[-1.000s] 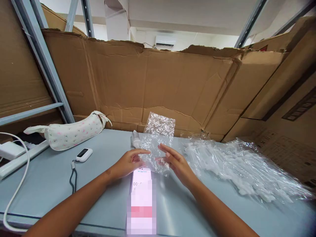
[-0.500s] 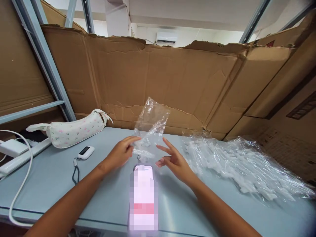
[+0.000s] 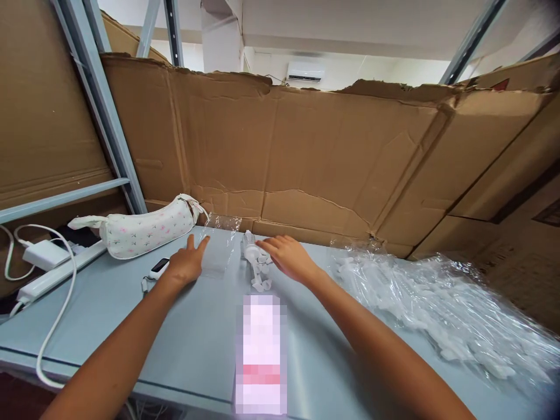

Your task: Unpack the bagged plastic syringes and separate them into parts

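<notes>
A clear plastic bag point(image 3: 217, 254) lies flat on the grey table, its far end against the cardboard. My left hand point(image 3: 188, 262) is at the bag's left edge, fingers apart. To the right of the bag is a bundle of small white plastic parts point(image 3: 258, 265), with a ribbed piece at its far end. My right hand point(image 3: 291, 256) reaches over the right side of these parts, fingers stretched out and touching or very close to them. Nearer to me, in line with the parts, lies a phone point(image 3: 261, 356) with a lit, blurred-out screen.
A heap of clear bags with white parts point(image 3: 437, 309) covers the table's right side. On the left are a floral pouch point(image 3: 151, 230), a small white device point(image 3: 158, 268), a power strip point(image 3: 61, 274) and a white cable point(image 3: 65, 309). Cardboard point(image 3: 280, 151) walls the back.
The white parts, earlier inside the bag, now lie out on the table. The bag has moved left with my left hand and gone flat. My right hand has moved farther back, over the parts.
</notes>
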`<state>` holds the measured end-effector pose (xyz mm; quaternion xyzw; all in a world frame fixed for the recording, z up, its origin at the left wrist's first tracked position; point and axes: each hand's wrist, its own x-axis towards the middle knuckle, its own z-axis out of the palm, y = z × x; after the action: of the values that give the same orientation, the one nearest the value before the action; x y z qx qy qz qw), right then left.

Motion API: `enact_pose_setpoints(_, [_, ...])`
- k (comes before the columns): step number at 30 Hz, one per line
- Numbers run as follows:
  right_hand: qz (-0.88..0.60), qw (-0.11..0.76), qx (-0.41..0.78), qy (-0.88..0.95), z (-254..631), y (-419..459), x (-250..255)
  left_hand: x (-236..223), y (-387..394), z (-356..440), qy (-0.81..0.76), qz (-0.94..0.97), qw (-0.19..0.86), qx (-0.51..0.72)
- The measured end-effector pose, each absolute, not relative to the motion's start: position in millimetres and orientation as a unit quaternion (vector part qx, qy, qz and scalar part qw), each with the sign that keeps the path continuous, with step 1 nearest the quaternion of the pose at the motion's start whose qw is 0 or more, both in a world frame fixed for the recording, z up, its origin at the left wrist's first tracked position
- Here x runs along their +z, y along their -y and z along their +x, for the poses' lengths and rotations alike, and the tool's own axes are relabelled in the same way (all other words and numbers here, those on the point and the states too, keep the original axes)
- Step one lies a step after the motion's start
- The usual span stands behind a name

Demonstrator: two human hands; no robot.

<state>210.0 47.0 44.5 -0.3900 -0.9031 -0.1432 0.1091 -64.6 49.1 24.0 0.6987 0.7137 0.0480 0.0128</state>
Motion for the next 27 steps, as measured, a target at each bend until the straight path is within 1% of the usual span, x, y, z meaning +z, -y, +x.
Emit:
enact_pose_setpoints(3, [-0.396,0.087,-0.186,0.895,192,-68,52,14,-49,-51,-0.663,0.743,-0.068,0.062])
enact_pose_setpoints(5, [-0.366,0.060,-0.198,0.907,183,-79,48,7,-52,-46,-0.616,0.779,-0.087,0.078])
enact_pose_setpoints(7, [-0.342,0.031,-0.196,0.919,177,-87,42,0,-56,-42,-0.589,0.800,-0.073,0.086])
enact_pose_setpoints(9, [-0.342,0.008,-0.184,0.922,173,-94,35,-4,-60,-41,-0.584,0.808,-0.030,0.071])
enact_pose_setpoints(11, [-0.348,-0.003,-0.174,0.921,170,-98,32,-4,-62,-42,-0.579,0.814,0.021,0.042])
enact_pose_setpoints(13, [-0.347,-0.005,-0.172,0.922,168,-99,33,-2,-61,-45,-0.568,0.821,0.052,0.023])
enact_pose_setpoints(16, [-0.354,0.018,-0.168,0.920,171,-96,39,6,-56,-51,-0.540,0.839,0.058,0.022])
enact_pose_setpoints(18, [-0.369,0.070,-0.138,0.917,177,-91,44,11,-52,-53,-0.527,0.848,0.048,0.038])
enact_pose_setpoints(21, [-0.393,0.213,-0.023,0.894,186,-80,49,16,-48,-47,-0.521,0.847,0.007,0.108])
enact_pose_setpoints(22, [-0.396,0.271,0.040,0.877,189,-74,50,16,-46,-43,-0.514,0.846,-0.003,0.143])
enact_pose_setpoints(24, [-0.389,0.375,0.202,0.817,195,-59,50,17,-42,-32,-0.485,0.847,0.002,0.218])
enact_pose_setpoints(25, [-0.377,0.408,0.293,0.778,198,-49,50,18,-38,-26,-0.468,0.847,0.014,0.252])
enact_pose_setpoints(27, [-0.346,0.427,0.453,0.702,204,-28,47,18,-30,-14,-0.448,0.836,0.031,0.316])
